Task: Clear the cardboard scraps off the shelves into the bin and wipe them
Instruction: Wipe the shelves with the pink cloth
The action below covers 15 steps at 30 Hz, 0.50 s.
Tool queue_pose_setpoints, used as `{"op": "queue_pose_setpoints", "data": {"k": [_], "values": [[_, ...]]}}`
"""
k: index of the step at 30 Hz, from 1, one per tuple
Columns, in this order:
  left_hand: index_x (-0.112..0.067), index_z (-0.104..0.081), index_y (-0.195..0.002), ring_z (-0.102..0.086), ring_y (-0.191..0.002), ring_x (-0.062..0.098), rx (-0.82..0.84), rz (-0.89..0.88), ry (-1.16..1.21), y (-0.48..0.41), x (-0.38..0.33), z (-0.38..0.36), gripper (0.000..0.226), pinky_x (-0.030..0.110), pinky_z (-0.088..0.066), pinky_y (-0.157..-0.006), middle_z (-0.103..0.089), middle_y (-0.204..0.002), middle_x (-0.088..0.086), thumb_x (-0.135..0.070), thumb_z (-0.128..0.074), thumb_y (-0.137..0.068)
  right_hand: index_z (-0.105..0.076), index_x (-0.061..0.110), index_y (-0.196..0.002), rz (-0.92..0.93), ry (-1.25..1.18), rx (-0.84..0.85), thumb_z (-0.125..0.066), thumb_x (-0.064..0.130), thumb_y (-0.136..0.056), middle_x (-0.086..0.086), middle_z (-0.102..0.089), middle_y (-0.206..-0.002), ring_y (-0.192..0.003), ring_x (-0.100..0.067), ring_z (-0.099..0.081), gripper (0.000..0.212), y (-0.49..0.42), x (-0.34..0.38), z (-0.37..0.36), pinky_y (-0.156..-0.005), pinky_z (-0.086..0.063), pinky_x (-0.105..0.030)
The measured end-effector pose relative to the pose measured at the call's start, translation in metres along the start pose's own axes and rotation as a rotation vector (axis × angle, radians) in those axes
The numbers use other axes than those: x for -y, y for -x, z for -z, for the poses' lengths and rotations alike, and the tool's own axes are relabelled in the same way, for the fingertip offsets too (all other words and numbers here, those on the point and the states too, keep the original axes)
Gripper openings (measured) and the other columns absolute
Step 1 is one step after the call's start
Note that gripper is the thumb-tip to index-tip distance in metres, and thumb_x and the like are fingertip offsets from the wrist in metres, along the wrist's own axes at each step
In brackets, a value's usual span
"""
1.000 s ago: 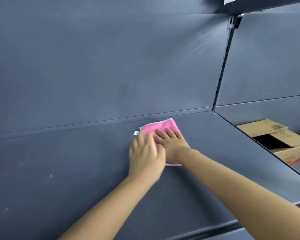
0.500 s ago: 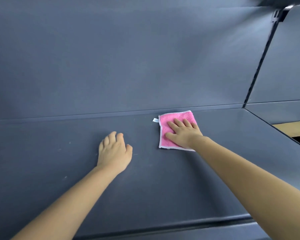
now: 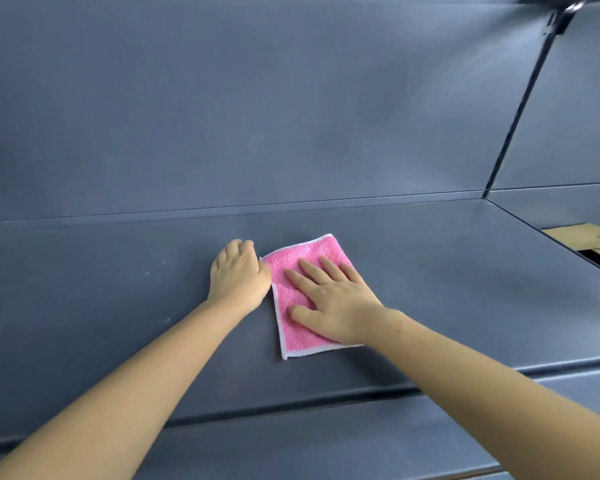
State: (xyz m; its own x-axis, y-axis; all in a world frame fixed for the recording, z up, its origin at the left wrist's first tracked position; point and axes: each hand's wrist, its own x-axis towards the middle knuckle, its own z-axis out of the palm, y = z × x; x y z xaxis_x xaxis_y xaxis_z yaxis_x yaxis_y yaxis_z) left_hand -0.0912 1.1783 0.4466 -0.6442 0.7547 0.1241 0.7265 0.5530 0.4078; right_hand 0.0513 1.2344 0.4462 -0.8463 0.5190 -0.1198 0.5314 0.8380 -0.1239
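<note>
A pink cloth (image 3: 293,332) with a white hem lies flat on the dark grey shelf (image 3: 447,271). My right hand (image 3: 329,303) presses down on it with straight, spread fingers. My left hand (image 3: 238,275) sits at the cloth's upper left corner with its fingers curled, and the corner disappears under them. No cardboard scraps show on this shelf. A few pale specks (image 3: 147,272) dot the surface to the left.
An open cardboard box (image 3: 589,237) shows at the right edge, beyond the shelf's end. The grey back panel (image 3: 291,116) rises behind the shelf. A dark upright post (image 3: 513,123) stands at the right. The front lip (image 3: 291,410) of the shelf runs below my forearms.
My left hand has moved right from the bare shelf to the cloth's corner and curled its fingers. The right hand has slid the cloth slightly towards me, still pressing on it.
</note>
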Motion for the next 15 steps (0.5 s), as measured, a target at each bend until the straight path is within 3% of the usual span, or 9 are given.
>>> {"op": "queue_pose_setpoints", "data": {"k": [15], "values": [[-0.003, -0.035, -0.134, -0.027, -0.136, 0.025, -0.132, 0.139, -0.092, 0.024, 0.057, 0.019, 0.041, 0.032, -0.018, -0.111, -0.032, -0.145, 0.010, -0.014, -0.033, -0.095, -0.001, 0.031, -0.149, -0.011, 0.001, 0.004, -0.022, 0.051, -0.094, 0.006, 0.005, -0.159, -0.147, -0.023, 0.008, 0.061, -0.022, 0.016, 0.002, -0.119, 0.005, -0.044]]}}
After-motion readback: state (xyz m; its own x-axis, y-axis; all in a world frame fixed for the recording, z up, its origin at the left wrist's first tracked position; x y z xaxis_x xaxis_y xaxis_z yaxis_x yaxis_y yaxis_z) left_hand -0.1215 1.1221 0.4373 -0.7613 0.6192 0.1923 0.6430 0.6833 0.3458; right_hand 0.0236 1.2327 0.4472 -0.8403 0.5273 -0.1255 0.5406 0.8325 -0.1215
